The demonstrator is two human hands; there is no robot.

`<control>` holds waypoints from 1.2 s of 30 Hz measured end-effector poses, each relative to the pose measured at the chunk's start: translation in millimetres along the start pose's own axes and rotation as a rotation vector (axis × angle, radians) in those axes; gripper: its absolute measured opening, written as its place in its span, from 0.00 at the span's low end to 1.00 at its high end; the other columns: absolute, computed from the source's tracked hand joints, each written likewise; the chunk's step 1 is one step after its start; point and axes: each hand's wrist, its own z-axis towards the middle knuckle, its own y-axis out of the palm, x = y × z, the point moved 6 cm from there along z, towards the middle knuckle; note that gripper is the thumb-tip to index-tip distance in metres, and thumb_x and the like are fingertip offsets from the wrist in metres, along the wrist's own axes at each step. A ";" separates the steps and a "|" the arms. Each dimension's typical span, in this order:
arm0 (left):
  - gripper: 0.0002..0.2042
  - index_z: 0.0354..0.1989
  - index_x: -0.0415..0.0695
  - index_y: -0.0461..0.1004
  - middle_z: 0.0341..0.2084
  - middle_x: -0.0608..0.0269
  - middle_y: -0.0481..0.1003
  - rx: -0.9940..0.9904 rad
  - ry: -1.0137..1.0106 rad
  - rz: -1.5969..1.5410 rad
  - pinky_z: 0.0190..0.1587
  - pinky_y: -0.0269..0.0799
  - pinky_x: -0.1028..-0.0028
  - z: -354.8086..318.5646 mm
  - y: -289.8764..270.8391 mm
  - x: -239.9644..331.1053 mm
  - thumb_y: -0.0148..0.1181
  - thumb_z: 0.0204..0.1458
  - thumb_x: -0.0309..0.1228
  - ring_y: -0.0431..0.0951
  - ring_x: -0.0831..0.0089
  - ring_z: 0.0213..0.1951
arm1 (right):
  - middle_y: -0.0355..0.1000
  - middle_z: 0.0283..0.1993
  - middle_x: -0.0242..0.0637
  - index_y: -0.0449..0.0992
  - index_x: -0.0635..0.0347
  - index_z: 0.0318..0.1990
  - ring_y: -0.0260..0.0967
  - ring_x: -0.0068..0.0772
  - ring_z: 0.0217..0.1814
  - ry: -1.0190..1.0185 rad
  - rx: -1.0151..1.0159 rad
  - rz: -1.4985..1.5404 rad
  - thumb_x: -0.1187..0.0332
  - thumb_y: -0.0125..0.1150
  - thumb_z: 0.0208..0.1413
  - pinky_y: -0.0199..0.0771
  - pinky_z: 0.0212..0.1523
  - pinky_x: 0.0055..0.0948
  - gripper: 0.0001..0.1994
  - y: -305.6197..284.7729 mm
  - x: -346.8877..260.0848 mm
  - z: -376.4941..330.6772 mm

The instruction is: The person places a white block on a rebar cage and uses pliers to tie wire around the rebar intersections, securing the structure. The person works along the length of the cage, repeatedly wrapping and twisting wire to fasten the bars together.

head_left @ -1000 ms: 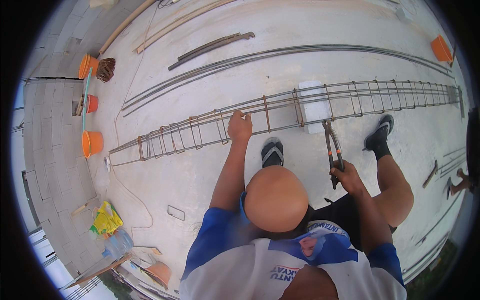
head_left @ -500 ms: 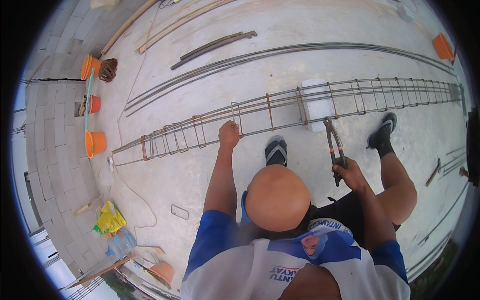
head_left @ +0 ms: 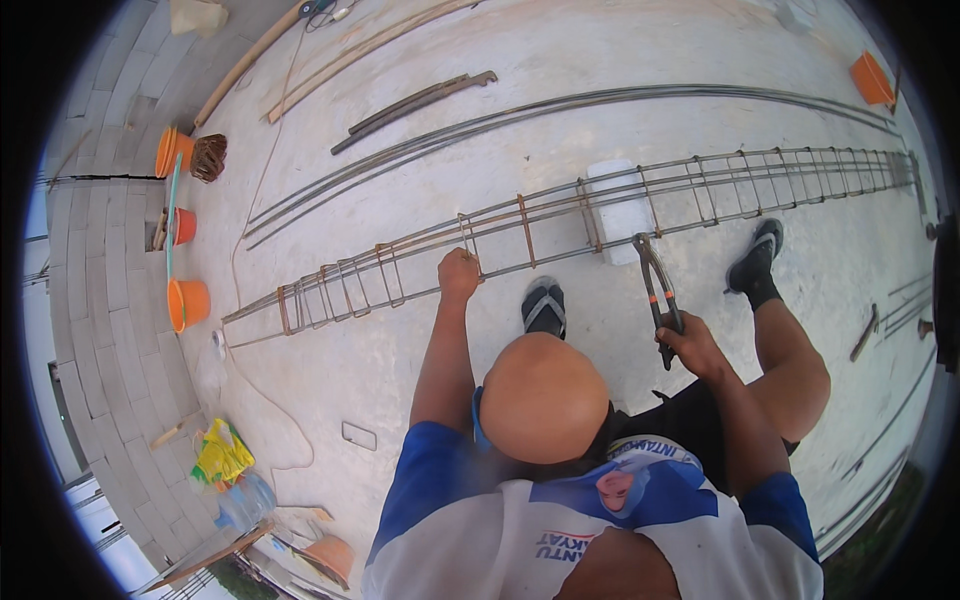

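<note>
A long rebar cage (head_left: 710, 206) of thin bars and square stirrups stretches across the floor in front of me. My left hand (head_left: 459, 275) is closed at its near bar, gripping a wire stirrup (head_left: 466, 229) that stands around the bars. In my right hand (head_left: 694, 343) is a pair of pincers (head_left: 655, 280) with dark handles and orange bands. Their jaws meet the near bar beside a white block (head_left: 617, 208), which sits under the cage. A rusty stirrup (head_left: 526, 230) stands between my two hands. The fingertips of my left hand are partly hidden.
Loose rebar (head_left: 560, 103) lies beyond the cage, with dark metal lengths (head_left: 410, 112) farther off. Orange buckets (head_left: 188, 304) line the block wall (head_left: 108, 310) at left. A single stirrup (head_left: 359, 435) lies on the floor near a water jug (head_left: 243, 502) and yellow bag (head_left: 222, 453).
The view has shifted slightly, so the scene sits a little farther left. Both hands keep nearly the same places at the cage, and the pincers stay at the near bar.
</note>
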 end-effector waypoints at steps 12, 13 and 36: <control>0.15 0.46 0.42 0.72 0.39 0.51 0.74 0.550 -0.341 0.137 0.43 0.73 0.55 -18.1 -80.0 -81.4 0.57 0.53 0.37 0.76 0.51 0.43 | 0.71 0.30 0.39 0.69 0.71 0.41 0.70 0.29 0.29 -0.045 0.029 -0.052 0.68 0.56 0.54 0.72 0.30 0.29 0.13 2.1 0.1 -1.2; 0.15 0.45 0.42 0.72 0.39 0.50 0.75 0.620 -0.384 0.173 0.42 0.73 0.55 -21.9 -91.3 -90.5 0.57 0.54 0.37 0.76 0.51 0.42 | 0.71 0.30 0.39 0.69 0.71 0.41 0.70 0.29 0.28 -0.040 0.038 -0.055 0.68 0.56 0.54 0.72 0.30 0.29 0.13 0.7 1.4 -1.2; 0.10 0.32 0.39 0.78 0.30 0.47 0.78 0.219 -0.139 0.102 0.39 0.73 0.58 -13.8 -51.9 -99.9 0.56 0.53 0.33 0.78 0.51 0.35 | 0.70 0.30 0.39 0.69 0.69 0.39 0.69 0.29 0.29 -0.032 -0.026 -0.039 0.69 0.56 0.55 0.72 0.29 0.30 0.11 9.4 2.7 0.7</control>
